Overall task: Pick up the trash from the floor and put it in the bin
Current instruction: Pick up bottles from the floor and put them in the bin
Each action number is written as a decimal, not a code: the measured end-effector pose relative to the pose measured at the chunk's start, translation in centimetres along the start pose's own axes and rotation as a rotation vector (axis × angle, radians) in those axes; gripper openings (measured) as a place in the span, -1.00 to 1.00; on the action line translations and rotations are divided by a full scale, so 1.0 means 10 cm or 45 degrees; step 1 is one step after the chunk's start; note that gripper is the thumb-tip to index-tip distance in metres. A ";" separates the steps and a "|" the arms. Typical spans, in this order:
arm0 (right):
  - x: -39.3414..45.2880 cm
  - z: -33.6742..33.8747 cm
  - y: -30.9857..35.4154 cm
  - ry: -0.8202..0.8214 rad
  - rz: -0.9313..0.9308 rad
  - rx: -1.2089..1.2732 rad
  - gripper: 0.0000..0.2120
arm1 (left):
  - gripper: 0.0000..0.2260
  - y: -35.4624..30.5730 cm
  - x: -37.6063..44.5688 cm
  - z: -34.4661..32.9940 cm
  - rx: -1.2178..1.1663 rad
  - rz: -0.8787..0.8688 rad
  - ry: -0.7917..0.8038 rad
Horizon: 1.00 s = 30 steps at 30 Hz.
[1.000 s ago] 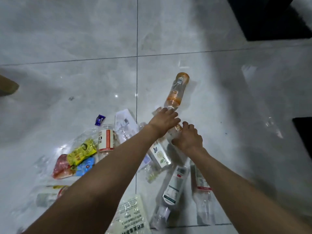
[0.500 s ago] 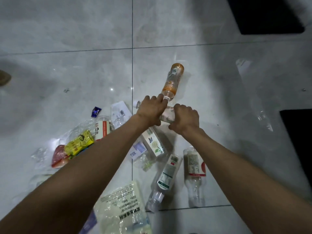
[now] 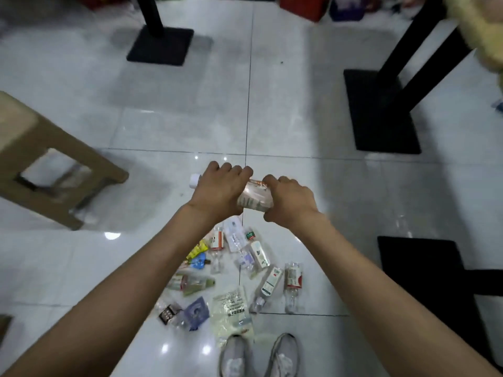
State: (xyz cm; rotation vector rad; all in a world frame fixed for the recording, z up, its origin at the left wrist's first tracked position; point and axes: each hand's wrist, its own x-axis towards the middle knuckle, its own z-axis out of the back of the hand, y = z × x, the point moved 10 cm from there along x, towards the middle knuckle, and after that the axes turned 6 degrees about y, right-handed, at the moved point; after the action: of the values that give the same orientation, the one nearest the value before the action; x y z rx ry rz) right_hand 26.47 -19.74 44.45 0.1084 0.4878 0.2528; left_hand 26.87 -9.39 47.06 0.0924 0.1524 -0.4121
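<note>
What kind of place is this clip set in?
Probably an indoor eating or shop area: glossy tiled floor, black pedestal table bases, a brown plastic stool, and coloured goods blurred along the far edge.

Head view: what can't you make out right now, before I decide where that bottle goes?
- The bin: not in the head view at all.
- Clear plastic bottle with a white cap: the left hand and right hand cover both ends, so its label and any contents stay unclear.
- Printed labels on the floor litter: too small to read.
- Yellowish blurred object, top right: cut by the frame edge, unidentifiable.
</note>
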 end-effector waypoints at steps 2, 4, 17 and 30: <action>-0.43 0.71 0.31 0.008 0.085 0.045 -0.29 | -0.48 0.18 -0.34 0.84 -0.037 0.025 -0.081; -0.87 1.36 0.61 -0.063 0.175 0.038 -0.27 | -0.51 0.29 -0.68 1.50 -0.064 0.049 -0.102; -2.77 3.16 1.84 -0.295 0.404 -0.008 -0.30 | -0.54 0.50 -2.37 3.77 -0.083 0.225 -0.107; -3.53 2.74 3.46 -0.158 0.868 -0.198 -0.40 | -0.49 1.01 -4.36 3.64 -0.122 0.742 -0.074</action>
State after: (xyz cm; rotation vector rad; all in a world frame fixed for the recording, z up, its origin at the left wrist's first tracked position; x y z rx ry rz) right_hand 1.94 3.04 90.00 0.1354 0.2922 0.9441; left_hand -3.81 12.52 90.74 0.0272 0.0817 0.1740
